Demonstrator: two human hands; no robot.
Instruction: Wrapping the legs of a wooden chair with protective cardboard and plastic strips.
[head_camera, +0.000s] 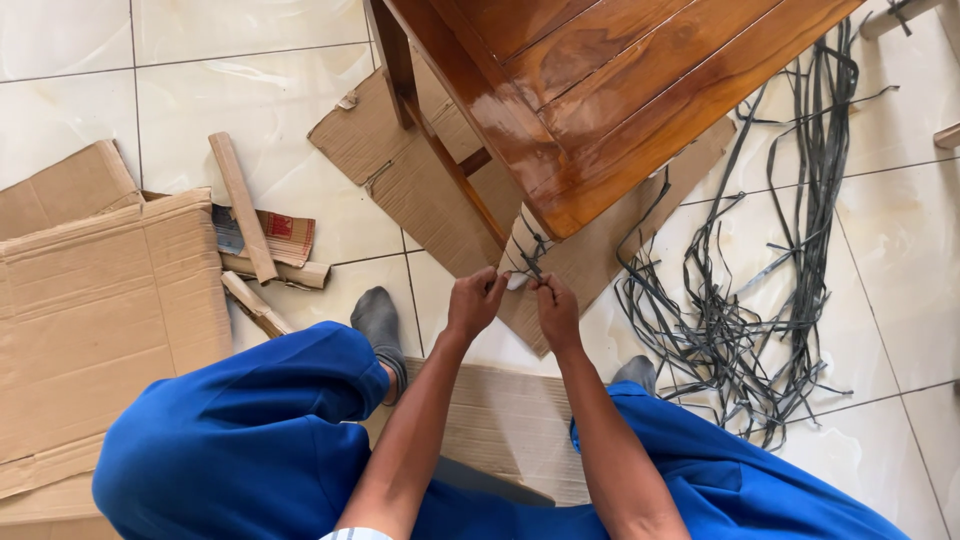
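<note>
Hands meet at the wrapped leg (522, 250) of a glossy wooden chair (600, 90): left hand (473, 302) and right hand (555, 310) both pinch dark strap (528, 262). Flattened brown cardboard (100, 310) lies left on the floor; loose straps (760, 300) pile right.

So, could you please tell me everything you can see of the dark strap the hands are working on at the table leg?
The dark strap is a thin, flat grey band, plastic by its look. It crosses over pale wrapping on the corner leg of the glossy wooden table. The left hand and right hand pinch it from either side. Whether it joins the loose tangle of straps on the tiled floor cannot be told.
</note>
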